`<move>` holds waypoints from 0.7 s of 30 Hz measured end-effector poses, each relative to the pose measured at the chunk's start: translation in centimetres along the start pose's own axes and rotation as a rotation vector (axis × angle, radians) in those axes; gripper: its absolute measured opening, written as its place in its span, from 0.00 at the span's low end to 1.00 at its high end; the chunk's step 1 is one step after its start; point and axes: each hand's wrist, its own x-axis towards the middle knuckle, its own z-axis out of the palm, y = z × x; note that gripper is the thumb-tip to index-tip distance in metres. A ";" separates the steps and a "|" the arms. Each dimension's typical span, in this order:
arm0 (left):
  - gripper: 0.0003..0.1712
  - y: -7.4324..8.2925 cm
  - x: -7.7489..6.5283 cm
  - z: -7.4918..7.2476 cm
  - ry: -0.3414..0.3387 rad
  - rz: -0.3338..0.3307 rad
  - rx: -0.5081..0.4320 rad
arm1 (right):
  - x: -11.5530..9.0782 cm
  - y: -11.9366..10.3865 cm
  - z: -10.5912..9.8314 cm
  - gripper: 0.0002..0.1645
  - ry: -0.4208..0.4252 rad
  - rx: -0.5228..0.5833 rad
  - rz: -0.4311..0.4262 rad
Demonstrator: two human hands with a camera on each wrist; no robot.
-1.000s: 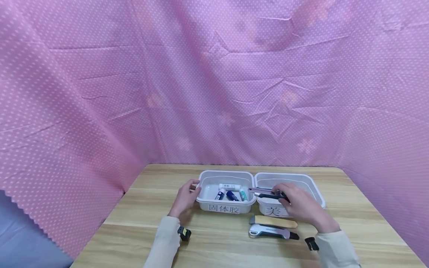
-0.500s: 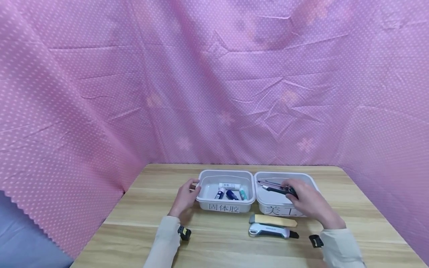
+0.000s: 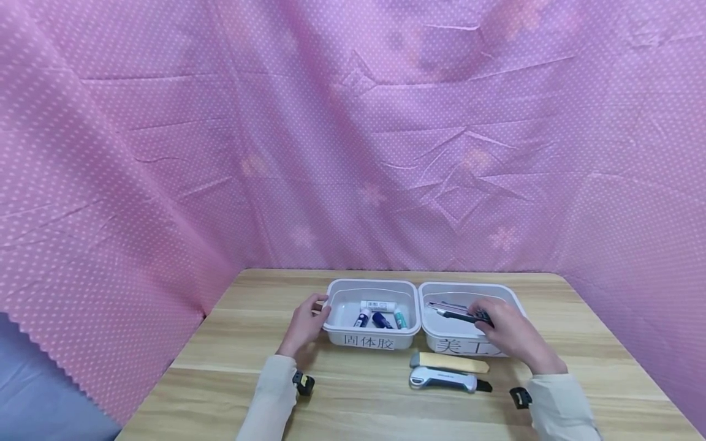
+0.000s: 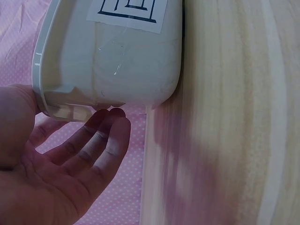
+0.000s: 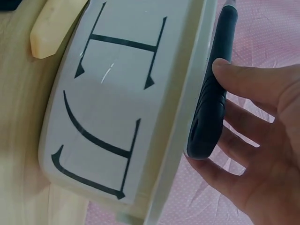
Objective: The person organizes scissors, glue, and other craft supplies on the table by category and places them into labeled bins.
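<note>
My right hand (image 3: pixel 506 327) pinches a dark-handled utility knife (image 3: pixel 462 316) inside the rim of the right box (image 3: pixel 518 301), its silver tip toward the left. In the right wrist view the thumb presses on the black handle (image 5: pixel 213 103), with the fingers on the far side. A slim pinkish-silver cutter (image 3: pixel 444 307) lies alongside it in the head view, its rear end hidden by the hand. At the left box (image 3: pixel 331 294), my left hand (image 3: pixel 303 324) rests with loosely bent fingers (image 4: pixel 110 150) against the outer corner below the rim.
Several glue sticks (image 3: pixel 377 305) lie in the left box. On the table (image 3: pixel 353 404) before the right box are a yellow cutter (image 3: pixel 452 362) and a white-and-black utility knife (image 3: pixel 444 378). Both boxes bear printed paper labels (image 3: pixel 368 342). A pink dotted curtain (image 3: pixel 386 153) hangs behind.
My right hand has carried the utility knife and the slim cutter rightward from the gap between the boxes and lowered them into the right box. The left hand stays put.
</note>
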 end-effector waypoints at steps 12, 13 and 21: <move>0.22 -0.1 0.0 0.0 -0.006 -0.002 -0.025 | 0.0 0.6 0.7 0.16 -0.033 -0.010 0.032; 0.22 -0.1 0.0 0.0 -0.006 -0.002 -0.028 | 0.1 0.6 0.8 0.16 -0.039 -0.009 0.039; 0.21 -0.2 0.1 -0.1 -0.011 -0.008 -0.025 | 0.1 0.9 1.0 0.14 -0.063 -0.018 0.059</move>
